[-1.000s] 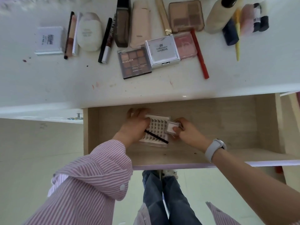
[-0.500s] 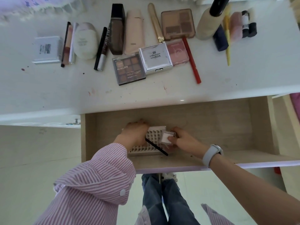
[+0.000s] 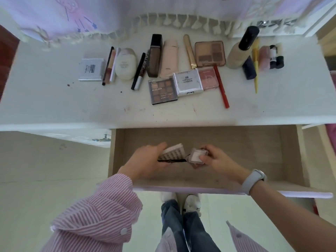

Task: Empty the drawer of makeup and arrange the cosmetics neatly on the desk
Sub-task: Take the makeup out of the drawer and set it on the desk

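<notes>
Lifting the last things out of the drawer (image 3: 227,140): worth keeping both loads level and clear of the drawer's front edge at 6 o'clock before carrying them toward 12 o'clock.

Left hand (image 3: 145,161): grip wrapped around a white gridded tray (image 3: 173,151), thumb on top at its 12 o'clock edge, fingers underneath and hidden. Tray tilted, far corner raised. A thin black pencil (image 3: 172,160) trapped along the tray's 6 o'clock side, apparently held by the same grip; likely to slide out if the tray tips further, so best pinched firmly or flattened first.

Right hand (image 3: 216,160): grip grasping a small clear compact (image 3: 197,156), thumb pressed on its lid, fingers curled round the far side. Compact just beside the tray's 3 o'clock corner, possibly touching the pencil tip; cannot tell for sure. Wrist, with a pale watch (image 3: 253,181), crossing the drawer front at 4 o'clock.

Both forearms reaching in from 6 o'clock, left in a striped sleeve (image 3: 94,217), right bare. Nothing else visible on the drawer floor.

On the worktop (image 3: 54,102), cosmetics lined up toward 12 o'clock, among them a dark palette (image 3: 162,91), a white compact (image 3: 188,82) and a red pencil (image 3: 221,86). Bare surface at 9 o'clock of the palette looks the sensible landing spot: tray flat, pencil parallel to the others, compact squared against the row.
</notes>
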`<action>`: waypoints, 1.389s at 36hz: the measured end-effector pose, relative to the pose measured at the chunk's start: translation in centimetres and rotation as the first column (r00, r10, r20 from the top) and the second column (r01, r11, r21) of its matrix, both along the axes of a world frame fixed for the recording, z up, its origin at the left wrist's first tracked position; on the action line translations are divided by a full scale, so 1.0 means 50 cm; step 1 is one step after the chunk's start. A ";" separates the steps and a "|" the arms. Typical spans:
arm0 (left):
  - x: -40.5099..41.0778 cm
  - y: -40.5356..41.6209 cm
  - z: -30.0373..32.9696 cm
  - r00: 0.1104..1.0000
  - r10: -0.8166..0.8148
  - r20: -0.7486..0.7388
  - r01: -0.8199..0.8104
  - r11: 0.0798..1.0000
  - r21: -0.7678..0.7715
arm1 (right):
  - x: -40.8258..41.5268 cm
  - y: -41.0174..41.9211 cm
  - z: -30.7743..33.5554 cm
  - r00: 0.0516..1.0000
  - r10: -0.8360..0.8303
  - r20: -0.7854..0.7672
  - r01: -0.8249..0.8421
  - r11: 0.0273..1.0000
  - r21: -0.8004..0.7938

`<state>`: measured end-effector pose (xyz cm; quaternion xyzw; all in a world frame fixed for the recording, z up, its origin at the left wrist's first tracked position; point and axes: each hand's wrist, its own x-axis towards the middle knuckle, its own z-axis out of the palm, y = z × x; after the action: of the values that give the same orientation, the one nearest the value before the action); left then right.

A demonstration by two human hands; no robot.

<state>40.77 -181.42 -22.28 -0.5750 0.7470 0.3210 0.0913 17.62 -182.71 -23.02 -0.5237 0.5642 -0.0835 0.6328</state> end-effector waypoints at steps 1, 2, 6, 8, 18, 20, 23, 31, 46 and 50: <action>0.009 0.003 0.015 0.998 0.059 -0.026 -0.059 0.998 -0.002 | 0.005 -0.007 0.015 1.000 -0.015 0.020 0.015 1.000 -0.025; 0.018 0.006 0.031 0.989 0.131 -0.061 -0.131 0.991 -0.003 | 0.010 -0.012 0.031 0.998 -0.033 0.045 0.035 0.999 -0.034; 0.062 0.021 0.093 0.814 0.509 -0.280 -0.506 0.858 0.088 | 0.038 -0.033 0.092 0.982 -0.113 0.153 0.119 0.993 -0.027; 0.086 0.029 0.122 0.650 0.650 -0.394 -0.646 0.745 0.165 | 0.063 -0.047 0.123 0.975 -0.139 0.176 0.149 0.988 -0.048; 0.232 -0.016 0.186 0.212 0.819 -0.533 -0.852 0.421 0.310 | 0.250 -0.115 0.208 0.879 -0.393 0.268 0.412 0.911 -0.015; 0.273 -0.040 0.182 0.180 0.826 -0.534 -0.865 0.392 0.314 | 0.293 -0.128 0.204 0.870 -0.422 0.256 0.434 0.901 0.007; 0.330 -0.067 0.168 0.139 0.843 -0.520 -0.877 0.349 0.330 | 0.361 -0.142 0.188 0.871 -0.437 0.224 0.439 0.897 0.046; 0.376 -0.102 0.130 -0.088 0.886 -0.454 -0.859 0.163 0.485 | 0.503 -0.173 0.152 0.815 -0.575 0.067 0.571 0.817 0.079; 0.339 -0.145 0.132 -0.111 0.957 -0.269 -0.887 0.027 0.462 | 0.463 -0.173 0.164 0.593 -0.804 -0.041 0.804 0.594 -0.027; 0.343 -0.128 0.134 -0.231 0.950 -0.211 -0.784 -0.053 0.619 | 0.440 -0.141 0.162 0.575 -0.817 -0.041 0.815 0.576 -0.065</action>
<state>57.90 -187.83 -15.59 -0.7668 0.0311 0.5420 -0.3424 39.64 -189.76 -14.94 -0.2204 0.7606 -0.3587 0.4941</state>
